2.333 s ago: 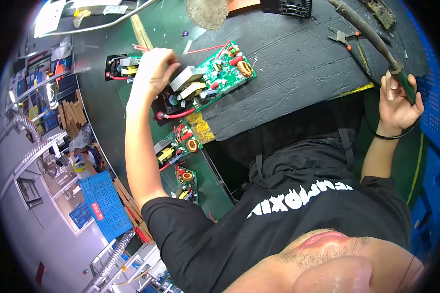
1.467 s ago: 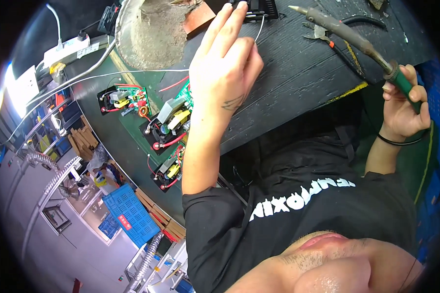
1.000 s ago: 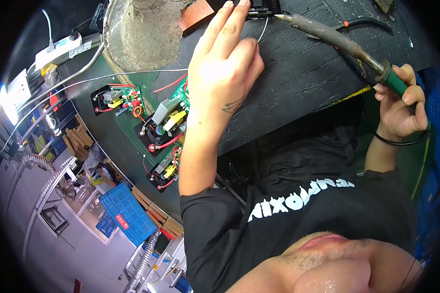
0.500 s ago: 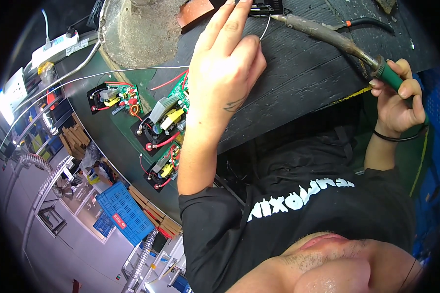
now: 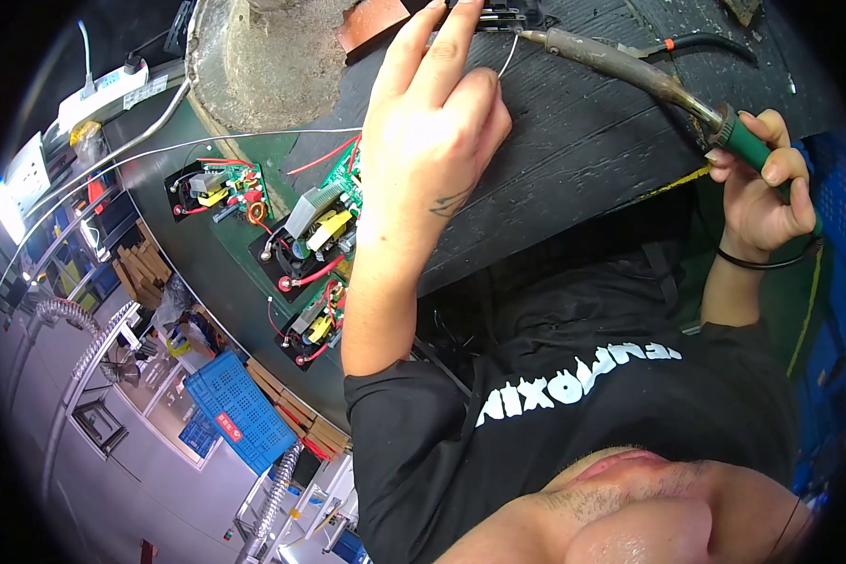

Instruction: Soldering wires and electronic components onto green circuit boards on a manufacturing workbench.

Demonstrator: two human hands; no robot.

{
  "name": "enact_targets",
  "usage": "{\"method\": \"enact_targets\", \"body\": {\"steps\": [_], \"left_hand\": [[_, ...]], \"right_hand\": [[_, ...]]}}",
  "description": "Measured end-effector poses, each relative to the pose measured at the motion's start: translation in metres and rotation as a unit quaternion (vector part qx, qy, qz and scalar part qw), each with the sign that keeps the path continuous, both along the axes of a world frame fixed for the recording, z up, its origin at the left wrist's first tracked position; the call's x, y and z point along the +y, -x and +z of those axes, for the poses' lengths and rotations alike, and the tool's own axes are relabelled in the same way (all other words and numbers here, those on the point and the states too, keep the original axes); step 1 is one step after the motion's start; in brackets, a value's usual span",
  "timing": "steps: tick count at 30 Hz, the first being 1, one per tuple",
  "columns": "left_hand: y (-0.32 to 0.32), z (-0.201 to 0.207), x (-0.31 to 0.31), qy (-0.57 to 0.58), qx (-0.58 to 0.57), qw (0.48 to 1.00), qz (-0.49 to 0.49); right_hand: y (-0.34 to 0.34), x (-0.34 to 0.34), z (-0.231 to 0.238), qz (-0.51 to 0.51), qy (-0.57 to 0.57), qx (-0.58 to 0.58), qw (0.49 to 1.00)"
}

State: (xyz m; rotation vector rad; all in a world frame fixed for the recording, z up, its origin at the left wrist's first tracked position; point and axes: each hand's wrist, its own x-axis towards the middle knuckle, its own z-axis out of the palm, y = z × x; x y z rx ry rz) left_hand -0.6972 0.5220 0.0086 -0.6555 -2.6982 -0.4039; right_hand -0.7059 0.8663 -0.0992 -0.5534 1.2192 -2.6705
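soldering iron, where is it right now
In the head view, the soldering iron is at upper right, held in the right hand, its tip beside the thin solder wire.

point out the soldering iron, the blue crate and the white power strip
Soldering iron [image 5: 642, 76], head view: on the middle of its metal shaft.
Blue crate [image 5: 251, 402], head view: on its perforated side.
White power strip [image 5: 101, 98], head view: on its casing.

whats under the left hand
Peeking out around the left hand: a black slotted part at its upper right, a thin wire at its right and a green circuit board at its left, partly hidden. What lies directly beneath is covered.
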Motion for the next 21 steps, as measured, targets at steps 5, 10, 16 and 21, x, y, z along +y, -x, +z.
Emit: {"method": "enact_targets", "body": {"steps": [5, 10, 16, 21], "left_hand": [[-0.003, 0.006, 0.000, 0.034, -0.022, 0.999, 0.001], [-0.003, 0.011, 0.000, 0.027, -0.026, 0.999, 0.002], [-0.004, 0.008, -0.001, 0.022, -0.029, 0.999, 0.003], [-0.003, 0.001, -0.004, -0.030, 0.000, 1.000, -0.006]], "right_hand": [[0.000, 0.000, 0.000, 0.006, 0.010, -0.004, 1.000], [-0.001, -0.001, 0.002, 0.007, 0.018, -0.003, 1.000], [0.003, -0.001, 0.000, 0.007, 0.016, 0.001, 1.000], [0.004, 0.000, 0.000, 0.003, 0.015, 0.004, 1.000]]}}
